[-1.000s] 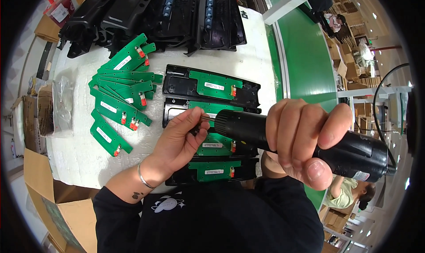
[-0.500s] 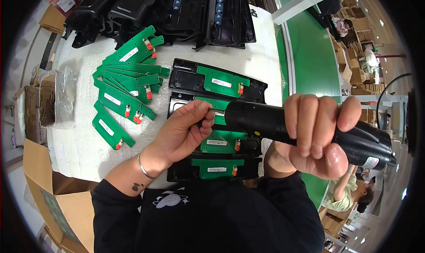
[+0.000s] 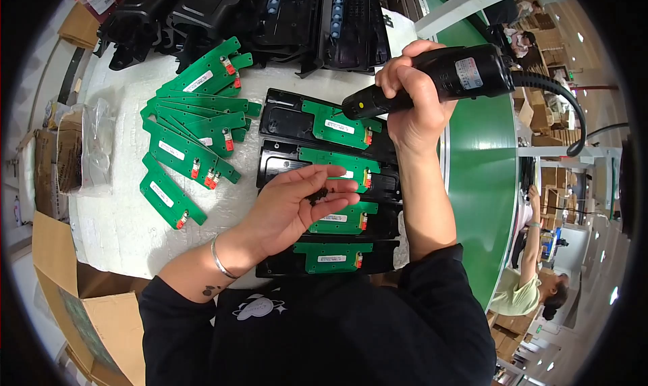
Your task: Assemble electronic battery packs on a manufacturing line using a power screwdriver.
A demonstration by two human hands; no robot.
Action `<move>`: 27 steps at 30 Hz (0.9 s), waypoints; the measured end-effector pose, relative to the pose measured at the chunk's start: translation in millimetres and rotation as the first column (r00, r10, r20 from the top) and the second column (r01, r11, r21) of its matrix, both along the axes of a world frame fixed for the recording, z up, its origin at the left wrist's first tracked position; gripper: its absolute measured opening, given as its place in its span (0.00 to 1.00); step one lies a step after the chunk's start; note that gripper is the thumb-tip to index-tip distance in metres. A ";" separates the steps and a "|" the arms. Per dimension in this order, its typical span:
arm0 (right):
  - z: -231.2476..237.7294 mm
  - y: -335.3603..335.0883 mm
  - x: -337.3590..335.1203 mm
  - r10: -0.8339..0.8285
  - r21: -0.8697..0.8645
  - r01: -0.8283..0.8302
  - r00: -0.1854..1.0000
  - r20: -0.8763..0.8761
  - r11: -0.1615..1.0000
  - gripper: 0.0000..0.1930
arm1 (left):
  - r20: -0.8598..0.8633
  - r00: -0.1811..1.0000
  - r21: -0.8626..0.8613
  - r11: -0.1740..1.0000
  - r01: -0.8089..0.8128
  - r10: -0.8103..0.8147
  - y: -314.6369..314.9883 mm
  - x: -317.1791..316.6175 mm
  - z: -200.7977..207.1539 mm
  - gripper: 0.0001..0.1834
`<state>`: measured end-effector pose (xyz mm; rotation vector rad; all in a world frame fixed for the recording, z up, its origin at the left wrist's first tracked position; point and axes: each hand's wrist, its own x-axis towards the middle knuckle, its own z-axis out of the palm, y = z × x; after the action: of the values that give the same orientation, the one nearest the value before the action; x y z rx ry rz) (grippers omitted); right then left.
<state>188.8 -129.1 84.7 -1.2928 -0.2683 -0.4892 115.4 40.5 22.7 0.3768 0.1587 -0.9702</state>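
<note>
The right hand (image 3: 415, 106) is clamped on a black electric screwdriver (image 3: 432, 82) over the farthest green circuit board (image 3: 334, 124); the left hand (image 3: 297, 207) lies open, cupping small dark screws (image 3: 318, 195).

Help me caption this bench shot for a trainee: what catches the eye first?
The right hand grips a black corded electric screwdriver, its tip down on the green circuit board of the farthest black housing in a row of four. The left hand lies open, palm up, with small dark screws at its fingers. A fan of loose green boards lies to the left.
</note>
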 end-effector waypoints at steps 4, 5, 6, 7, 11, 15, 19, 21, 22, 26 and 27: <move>-4.5 -0.5 3.9 0.008 -0.008 -0.008 1.000 -0.016 1.000 0.11 | -0.160 0.987 0.019 0.999 0.032 -0.028 2.3 1.1 5.1 0.18; -3.3 -1.1 4.3 0.003 -0.012 -0.003 1.000 -0.013 1.000 0.11 | -0.250 0.968 -0.061 0.998 0.017 -0.032 2.0 1.6 8.7 0.18; -1.6 -1.3 4.6 0.006 -0.024 -0.007 1.000 -0.023 1.000 0.10 | -0.245 0.969 -0.067 0.998 0.023 -0.039 0.6 2.0 9.2 0.18; -0.2 -1.4 5.5 0.007 -0.040 -0.008 1.000 -0.030 0.999 0.10 | -0.197 0.980 -0.041 0.999 -0.006 -0.003 -1.4 3.2 7.8 0.19; 1.2 2.2 -0.9 -0.058 -0.117 0.045 0.992 -0.111 0.992 0.08 | 0.031 0.999 0.070 0.997 0.028 -0.031 -2.8 0.2 10.0 0.17; -1.7 3.5 2.7 -0.041 -0.109 0.024 0.987 -0.156 0.994 0.09 | 0.138 0.990 0.126 0.992 0.013 -0.030 -1.7 -5.4 0.9 0.13; -2.3 1.4 4.9 -0.021 -0.178 -0.007 0.988 -0.154 0.984 0.09 | 0.148 0.985 0.212 0.976 0.050 -0.083 2.5 -4.3 2.9 0.10; -2.1 0.7 5.8 0.008 -0.131 -0.029 0.987 -0.159 0.991 0.09 | 0.132 0.990 0.242 0.970 0.013 -0.046 0.6 -6.0 1.9 0.08; -3.4 0.4 6.7 0.014 -0.129 -0.034 0.988 -0.154 0.991 0.09 | 0.142 0.988 0.243 0.970 0.019 -0.054 -1.2 -5.6 1.9 0.08; -0.8 -0.3 4.8 -0.038 -0.205 0.017 0.994 -0.099 0.979 0.08 | 0.109 0.993 0.347 0.934 -0.087 0.052 -4.8 -0.6 3.8 0.05; -0.4 -0.9 3.4 -0.031 -0.184 0.012 0.994 -0.101 0.983 0.08 | 0.108 0.992 0.359 0.928 -0.102 0.067 -5.0 1.5 3.6 0.05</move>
<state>192.2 -130.0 84.3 -1.4971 -0.2168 -0.4219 116.8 35.6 26.4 0.7512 0.2686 -0.8345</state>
